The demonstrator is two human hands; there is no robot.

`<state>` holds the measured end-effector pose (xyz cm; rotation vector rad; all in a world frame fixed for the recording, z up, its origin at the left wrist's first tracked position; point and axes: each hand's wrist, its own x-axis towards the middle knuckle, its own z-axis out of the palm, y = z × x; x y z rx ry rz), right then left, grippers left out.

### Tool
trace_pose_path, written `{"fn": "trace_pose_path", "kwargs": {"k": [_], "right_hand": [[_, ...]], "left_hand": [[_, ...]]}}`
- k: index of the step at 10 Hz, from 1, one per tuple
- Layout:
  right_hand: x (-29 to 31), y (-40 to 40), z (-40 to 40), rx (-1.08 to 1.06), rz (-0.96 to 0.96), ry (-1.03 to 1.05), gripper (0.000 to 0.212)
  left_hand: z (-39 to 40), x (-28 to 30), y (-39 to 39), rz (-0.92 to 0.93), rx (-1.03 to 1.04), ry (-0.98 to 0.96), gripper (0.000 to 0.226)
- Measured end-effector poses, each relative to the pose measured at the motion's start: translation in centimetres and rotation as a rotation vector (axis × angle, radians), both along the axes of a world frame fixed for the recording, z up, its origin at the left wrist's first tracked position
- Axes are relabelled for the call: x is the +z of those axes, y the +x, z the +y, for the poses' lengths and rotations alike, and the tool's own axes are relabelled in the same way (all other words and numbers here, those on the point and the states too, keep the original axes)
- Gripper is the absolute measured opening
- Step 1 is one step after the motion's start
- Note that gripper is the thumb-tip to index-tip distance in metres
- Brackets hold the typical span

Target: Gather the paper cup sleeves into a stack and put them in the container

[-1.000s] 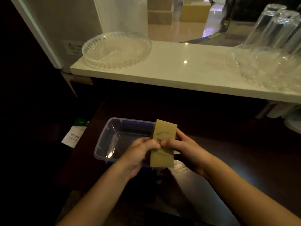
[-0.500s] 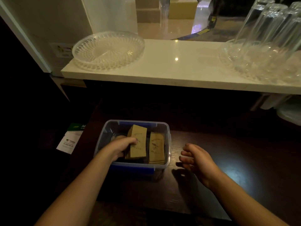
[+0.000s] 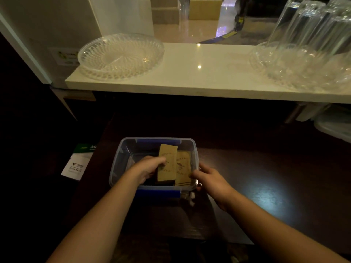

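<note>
Fingers [image 3: 161,161] of left hand [image 3: 146,168]: closed on upright sleeves [image 3: 168,164] inside container [image 3: 117,158]. Right hand [image 3: 210,179]: loosely curled against near corner, nothing held. Second sleeve stack [image 3: 183,168]: leaned alongside. Risk: stacks may be toppled and fanned if released unsupported. Glass dish [image 3: 121,56]: shelved beyond.

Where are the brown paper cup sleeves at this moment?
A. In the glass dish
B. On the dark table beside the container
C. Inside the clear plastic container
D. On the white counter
C: the paper cup sleeves stand inside the clear plastic container, with the left hand gripping them.
</note>
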<state>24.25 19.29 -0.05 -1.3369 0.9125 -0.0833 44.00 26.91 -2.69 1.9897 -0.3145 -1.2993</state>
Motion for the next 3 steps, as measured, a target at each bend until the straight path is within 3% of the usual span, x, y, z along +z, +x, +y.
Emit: {"fn": "trace_pose_path", "kwargs": {"k": [1, 2, 3], "right_hand": [[0.0, -0.4, -0.2, 0.024, 0.032, -0.024, 0.039], [-0.3, -1.2, -0.6, -0.041, 0.065, -0.035, 0.061], [0.4, -2.6, -1.7, -0.097, 0.107, -0.121, 0.072]], "left_hand": [[0.0, 0.5, 0.0, 0.04, 0.019, -0.015, 0.022], [0.6, 0.3, 0.6, 0.08, 0.053, -0.043, 0.045], [1.2, 1.4, 0.6, 0.016, 0.135, -0.134, 0.039]]}}
